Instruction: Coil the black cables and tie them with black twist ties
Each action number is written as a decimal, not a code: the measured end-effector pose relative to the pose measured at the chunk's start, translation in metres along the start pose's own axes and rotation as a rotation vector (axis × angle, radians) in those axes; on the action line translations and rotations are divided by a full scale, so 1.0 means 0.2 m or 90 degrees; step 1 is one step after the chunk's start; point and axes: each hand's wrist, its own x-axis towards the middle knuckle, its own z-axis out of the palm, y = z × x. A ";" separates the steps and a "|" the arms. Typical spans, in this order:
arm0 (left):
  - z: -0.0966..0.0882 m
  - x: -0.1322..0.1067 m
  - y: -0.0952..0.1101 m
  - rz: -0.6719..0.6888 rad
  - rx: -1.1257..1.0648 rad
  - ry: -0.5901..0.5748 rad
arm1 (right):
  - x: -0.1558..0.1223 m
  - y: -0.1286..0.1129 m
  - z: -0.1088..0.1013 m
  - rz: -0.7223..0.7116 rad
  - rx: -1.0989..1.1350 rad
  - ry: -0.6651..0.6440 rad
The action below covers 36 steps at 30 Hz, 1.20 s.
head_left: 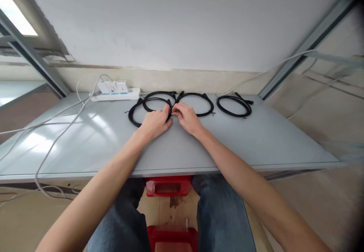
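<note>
A coiled black cable [130, 116] lies on the grey table [227, 145], its right side under my hands. My left hand [156, 121] is closed around the right edge of this coil, with the thumb along the cable near a plug end. Close beside it, my right hand [187, 117] has thumb and fingertips pinched together at the coil's edge. What sits between those fingertips is too small to make out. Behind this loop is another black cable coil [158, 93], partly overlapped. A third coil [196, 94] lies just behind my right hand, partly hidden by it.
A fourth black cable coil [234, 115] rests farther right. At the back left, a white power strip [116, 96] carries several white plugs, and pale cords [61, 130] trail across the table's left side. Metal posts [307, 37] stand at both ends. A red stool [168, 186] is below.
</note>
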 end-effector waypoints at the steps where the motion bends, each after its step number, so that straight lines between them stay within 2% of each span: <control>1: 0.00 0.00 0.00 -0.006 -0.001 -0.010 | 0.00 0.00 0.00 0.020 0.000 0.000; 4: 0.01 0.00 0.00 -0.013 0.007 -0.024 | 0.01 0.01 -0.01 0.077 0.007 -0.012; 10: 0.04 0.02 0.00 -0.012 0.012 -0.009 | 0.02 0.03 0.00 0.129 0.027 -0.020; 15: 0.05 0.02 0.02 -0.013 0.016 0.001 | 0.04 0.03 0.00 0.235 0.105 -0.044; 19: 0.04 0.02 0.03 -0.006 0.019 -0.011 | 0.04 -0.01 -0.03 0.381 0.245 -0.114; 21: 0.03 0.02 0.03 -0.002 0.018 -0.006 | 0.04 -0.03 -0.04 0.420 0.277 -0.142; 23: 0.04 0.02 0.02 0.000 0.015 0.002 | 0.03 -0.04 -0.04 0.377 0.247 -0.137; 27: 0.05 0.02 0.01 0.007 0.015 0.024 | 0.00 -0.01 -0.01 0.192 0.126 -0.089; 29: 0.06 0.02 0.00 0.008 0.022 0.033 | -0.02 0.01 0.01 0.131 0.075 -0.060; 33: 0.06 0.02 -0.01 0.004 0.043 0.033 | -0.04 0.03 0.02 0.075 0.011 -0.037; 36: 0.05 0.02 -0.02 0.016 0.047 0.029 | -0.04 0.04 0.02 0.051 0.026 -0.042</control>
